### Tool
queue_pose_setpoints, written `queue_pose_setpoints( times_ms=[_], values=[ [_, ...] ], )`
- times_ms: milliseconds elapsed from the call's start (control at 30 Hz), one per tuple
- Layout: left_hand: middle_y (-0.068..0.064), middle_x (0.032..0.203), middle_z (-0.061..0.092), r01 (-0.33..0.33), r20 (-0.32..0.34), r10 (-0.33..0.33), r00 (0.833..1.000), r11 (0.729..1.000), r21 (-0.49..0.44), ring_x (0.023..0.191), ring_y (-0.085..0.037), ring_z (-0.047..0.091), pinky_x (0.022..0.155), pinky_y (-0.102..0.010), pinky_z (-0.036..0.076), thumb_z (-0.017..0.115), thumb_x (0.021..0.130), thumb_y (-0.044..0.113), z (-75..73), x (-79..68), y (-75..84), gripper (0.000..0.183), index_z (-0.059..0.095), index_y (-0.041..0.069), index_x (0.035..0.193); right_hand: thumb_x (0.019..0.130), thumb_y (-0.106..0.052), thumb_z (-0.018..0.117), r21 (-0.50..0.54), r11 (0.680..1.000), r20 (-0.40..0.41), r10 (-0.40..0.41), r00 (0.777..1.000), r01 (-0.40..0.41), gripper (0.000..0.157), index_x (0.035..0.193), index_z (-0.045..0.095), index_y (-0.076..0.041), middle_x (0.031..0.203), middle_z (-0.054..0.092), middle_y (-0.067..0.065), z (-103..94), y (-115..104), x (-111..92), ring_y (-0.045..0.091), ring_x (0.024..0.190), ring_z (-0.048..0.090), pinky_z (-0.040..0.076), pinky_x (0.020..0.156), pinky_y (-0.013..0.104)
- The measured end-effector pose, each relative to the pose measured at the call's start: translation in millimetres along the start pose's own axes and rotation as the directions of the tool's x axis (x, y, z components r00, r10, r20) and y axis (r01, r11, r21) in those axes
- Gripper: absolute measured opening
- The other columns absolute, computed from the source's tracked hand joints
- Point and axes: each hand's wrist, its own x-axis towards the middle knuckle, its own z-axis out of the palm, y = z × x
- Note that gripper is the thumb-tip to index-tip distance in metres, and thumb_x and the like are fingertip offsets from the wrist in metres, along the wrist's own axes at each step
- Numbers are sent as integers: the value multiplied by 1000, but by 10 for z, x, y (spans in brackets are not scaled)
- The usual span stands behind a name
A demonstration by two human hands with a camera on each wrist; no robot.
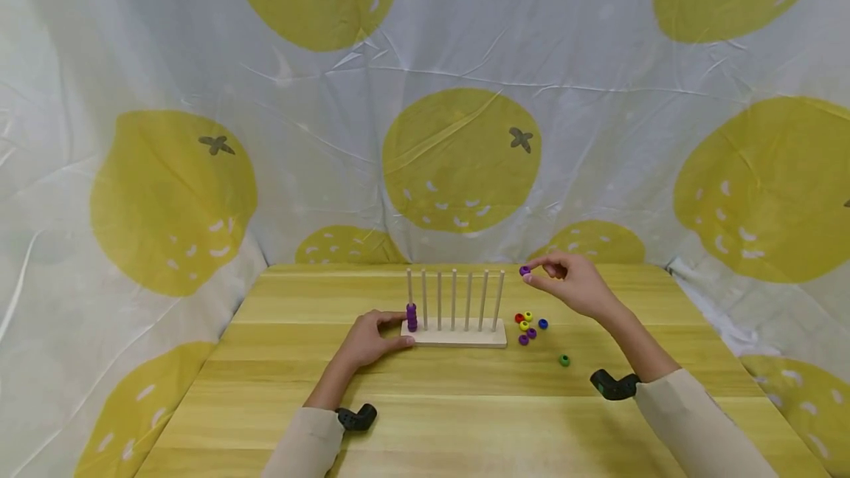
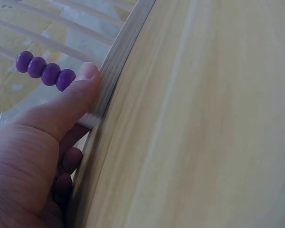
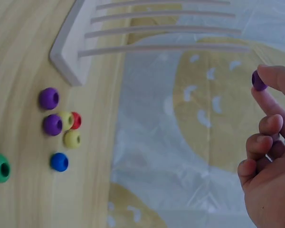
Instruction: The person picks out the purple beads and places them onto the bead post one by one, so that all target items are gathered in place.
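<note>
A wooden peg rack with a row of several upright pegs stands on the table. Its leftmost peg carries a stack of several purple beads. My left hand grips the left end of the base, thumb along the front edge and fingers behind. Raised above the table to the right of the rack, my right hand pinches one purple bead between thumb and index finger. That bead is at about peg-top height, and its hole shows. The other right fingers are curled in toward the palm.
Loose beads lie right of the rack: purple ones, yellow ones, a red bead and a blue bead. A green bead sits nearer the front. Behind the wooden table hangs a lemon-print cloth.
</note>
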Motion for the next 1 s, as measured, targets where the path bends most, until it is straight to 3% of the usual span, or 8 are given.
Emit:
queue_pose_setpoints(
  times_ms=[533,1000],
  values=[
    [0,136,69,4,8,-4,1000,1000,0,134,-31,57,114,-53,44,87,79,53,-3,4,-3,60,72,30,132,95,-42,75,44,994,20,-104,994,103,25,110,78,-23,73,44,3,189,-508,345,17,61,33,34,59,32],
    [1,136,69,5,17,-5,1000,1000,-11,134,-31,57,114,-53,44,87,79,51,-5,6,8,58,72,31,132,97,-39,73,107,984,81,-154,985,145,26,116,78,-21,68,41,3,528,-731,569,15,57,30,33,60,31]
  ],
)
